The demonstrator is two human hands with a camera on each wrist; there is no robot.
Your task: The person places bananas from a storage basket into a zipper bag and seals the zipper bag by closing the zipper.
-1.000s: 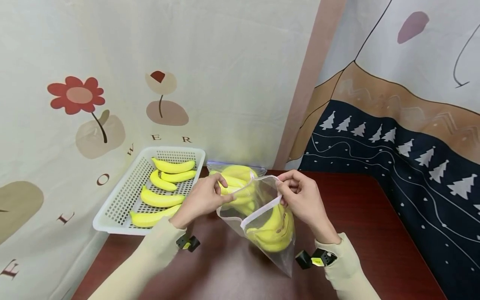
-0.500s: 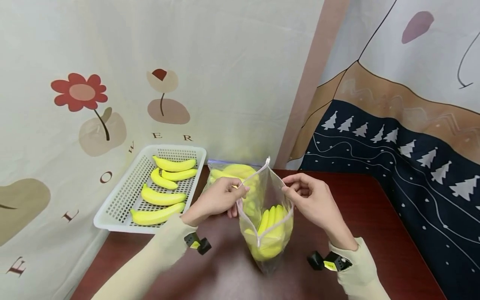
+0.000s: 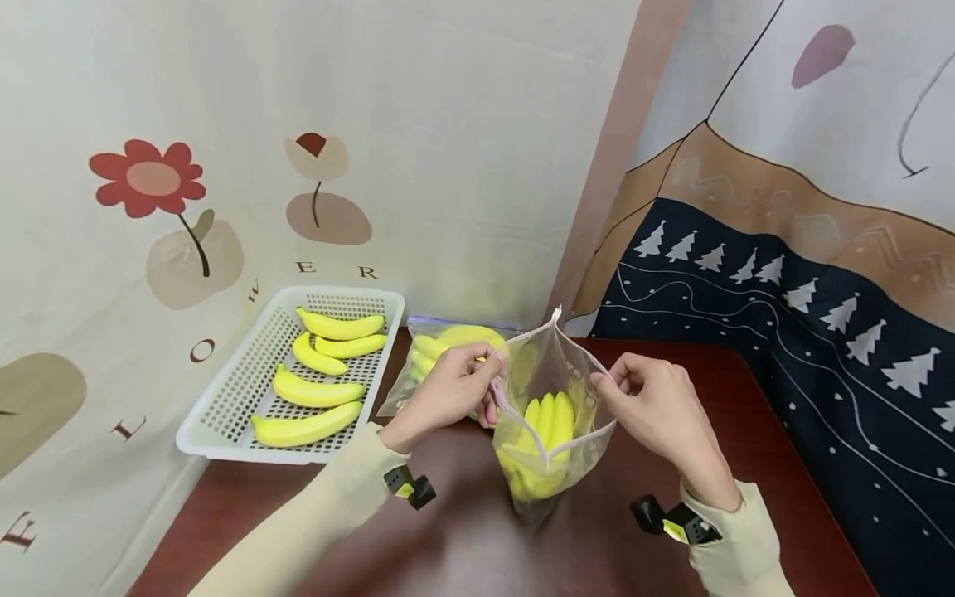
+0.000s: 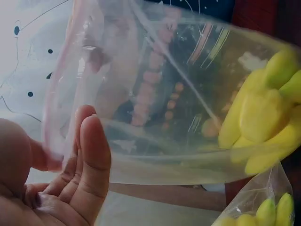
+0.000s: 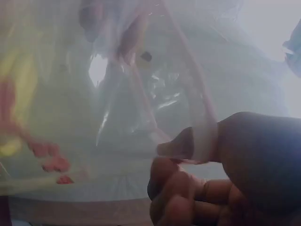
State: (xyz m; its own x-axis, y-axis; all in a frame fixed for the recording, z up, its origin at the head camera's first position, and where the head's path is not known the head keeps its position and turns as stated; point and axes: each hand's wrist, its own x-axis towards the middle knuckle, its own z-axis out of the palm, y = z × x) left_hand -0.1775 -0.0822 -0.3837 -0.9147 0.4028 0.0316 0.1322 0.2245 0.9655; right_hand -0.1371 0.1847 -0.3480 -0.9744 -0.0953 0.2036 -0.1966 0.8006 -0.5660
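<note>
Bag (image 3: pixel 588 460) held open, rim (image 3: pixel 547 456) pinched between fingers (image 4: pixel 96 146) of left hand (image 3: pixel 453 388) and right hand (image 3: pixel 658 408), bananas (image 3: pixel 548 421) inside, second bag (image 3: pixel 398 400) behind, basket (image 3: pixel 257 455) set on desk (image 3: pixel 746 456).

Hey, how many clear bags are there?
2: one bag held open between left hand and right hand; another bag partly covered behind it, beside the white basket. Others may be hidden.

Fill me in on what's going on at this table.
Someone's left hand and right hand hold a clear bag open by opposite sides of its mouth. A banana bunch is already inside it. Behind, a second bag, also with bananas in it, lies on the table. Five loose bananas remain in the white basket on the left.
</note>
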